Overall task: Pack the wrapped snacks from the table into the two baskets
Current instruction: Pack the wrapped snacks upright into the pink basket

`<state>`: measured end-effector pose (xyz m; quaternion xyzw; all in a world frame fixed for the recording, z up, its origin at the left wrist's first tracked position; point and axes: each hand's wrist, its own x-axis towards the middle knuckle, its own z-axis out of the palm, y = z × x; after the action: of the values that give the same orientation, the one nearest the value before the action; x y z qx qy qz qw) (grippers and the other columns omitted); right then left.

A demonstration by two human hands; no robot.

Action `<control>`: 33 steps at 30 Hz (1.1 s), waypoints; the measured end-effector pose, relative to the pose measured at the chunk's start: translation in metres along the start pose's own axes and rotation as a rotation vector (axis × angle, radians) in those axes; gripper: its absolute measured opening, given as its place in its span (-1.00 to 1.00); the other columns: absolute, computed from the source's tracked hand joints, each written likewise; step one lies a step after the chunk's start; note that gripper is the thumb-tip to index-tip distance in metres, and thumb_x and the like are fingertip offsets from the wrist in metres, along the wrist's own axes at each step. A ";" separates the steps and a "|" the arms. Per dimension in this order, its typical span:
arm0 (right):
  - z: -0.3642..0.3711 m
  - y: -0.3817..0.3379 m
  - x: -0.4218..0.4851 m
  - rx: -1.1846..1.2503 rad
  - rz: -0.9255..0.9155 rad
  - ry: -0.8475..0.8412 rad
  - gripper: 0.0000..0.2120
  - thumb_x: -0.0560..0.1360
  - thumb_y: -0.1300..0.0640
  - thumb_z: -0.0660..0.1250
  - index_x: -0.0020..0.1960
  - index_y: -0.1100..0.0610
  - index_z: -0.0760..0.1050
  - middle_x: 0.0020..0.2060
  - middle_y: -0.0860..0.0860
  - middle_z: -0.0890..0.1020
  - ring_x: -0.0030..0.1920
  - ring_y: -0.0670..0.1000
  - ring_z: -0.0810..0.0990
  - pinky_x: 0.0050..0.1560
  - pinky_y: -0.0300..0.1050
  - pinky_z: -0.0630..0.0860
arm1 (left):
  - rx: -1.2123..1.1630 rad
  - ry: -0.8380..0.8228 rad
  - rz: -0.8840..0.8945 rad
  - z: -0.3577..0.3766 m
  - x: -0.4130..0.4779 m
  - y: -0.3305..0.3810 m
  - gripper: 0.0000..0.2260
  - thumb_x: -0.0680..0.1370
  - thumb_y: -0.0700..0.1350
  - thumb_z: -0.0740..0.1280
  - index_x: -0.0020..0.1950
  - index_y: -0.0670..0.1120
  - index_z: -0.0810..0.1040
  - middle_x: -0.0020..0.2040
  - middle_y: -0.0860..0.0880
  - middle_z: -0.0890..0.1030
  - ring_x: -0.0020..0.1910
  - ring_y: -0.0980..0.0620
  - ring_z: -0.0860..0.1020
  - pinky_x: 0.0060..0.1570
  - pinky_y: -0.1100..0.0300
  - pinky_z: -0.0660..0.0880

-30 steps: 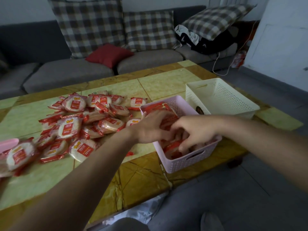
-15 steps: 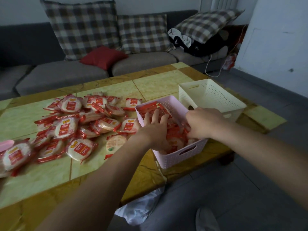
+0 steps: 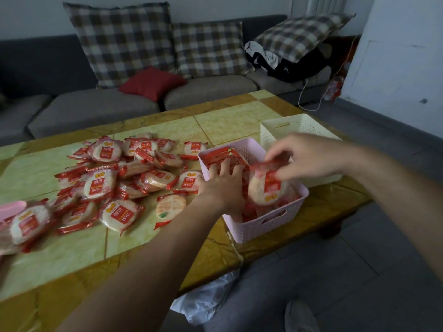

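A pile of red-and-white wrapped snacks (image 3: pixel 100 183) covers the left half of the table. The pink basket (image 3: pixel 268 224) near the front edge holds several of them packed upright. My left hand (image 3: pixel 220 188) rests flat with fingers spread on the snacks at the basket's left side. My right hand (image 3: pixel 309 154) pinches the top edge of one wrapped snack (image 3: pixel 266 188), which hangs upright over the basket's right side. Behind the pink one stands the cream basket (image 3: pixel 282 130), mostly hidden by my right hand.
The marble-patterned table (image 3: pixel 60 255) ends close to the baskets on the right. A grey sofa (image 3: pixel 96 106) with checked cushions and a red pillow runs behind. A white bag (image 3: pixel 203 303) lies on the floor under the front edge. A pink object (image 3: pixel 9 209) shows at far left.
My right hand has risen out of the pink basket, lifting one snack by its top edge. My left hand stays pressed on the snacks inside.
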<state>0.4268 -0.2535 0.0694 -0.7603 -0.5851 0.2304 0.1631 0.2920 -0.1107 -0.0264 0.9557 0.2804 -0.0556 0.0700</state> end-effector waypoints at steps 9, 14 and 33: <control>0.056 0.006 0.021 0.051 0.034 -0.130 -0.86 0.54 0.12 0.47 0.10 0.02 0.67 -0.12 -0.11 0.74 -0.11 -0.22 0.70 -0.06 -0.25 0.61 | -0.104 -0.094 -0.031 -0.015 0.005 -0.017 -0.06 0.34 0.32 0.49 0.59 0.12 0.11 0.58 -0.10 0.04 0.55 -0.27 0.03 0.47 -0.34 0.06; 0.033 0.010 0.020 0.290 0.111 -0.238 -0.74 0.62 0.36 0.23 0.18 0.15 0.61 0.02 0.05 0.75 0.04 -0.07 0.73 0.12 -0.12 0.65 | -0.517 -0.058 0.080 -0.034 0.011 -0.038 -0.55 0.45 0.12 0.50 0.25 -0.06 0.62 0.21 -0.06 0.61 0.21 -0.08 0.56 0.20 0.03 0.52; 0.021 0.022 0.147 -0.183 0.285 0.235 -0.86 0.50 0.10 0.44 -0.04 0.13 0.72 -0.18 0.10 0.72 -0.13 0.14 0.66 -0.15 -0.06 0.55 | -0.374 0.197 -0.028 -0.033 0.069 -0.054 -0.80 0.51 -0.05 0.30 0.06 0.11 0.67 0.11 0.02 0.67 0.12 -0.04 0.60 0.10 0.07 0.54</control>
<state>0.4647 -0.1179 0.0171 -0.8686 -0.4671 0.1067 0.1262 0.3226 -0.0237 -0.0095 0.9229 0.3048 0.0902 0.2175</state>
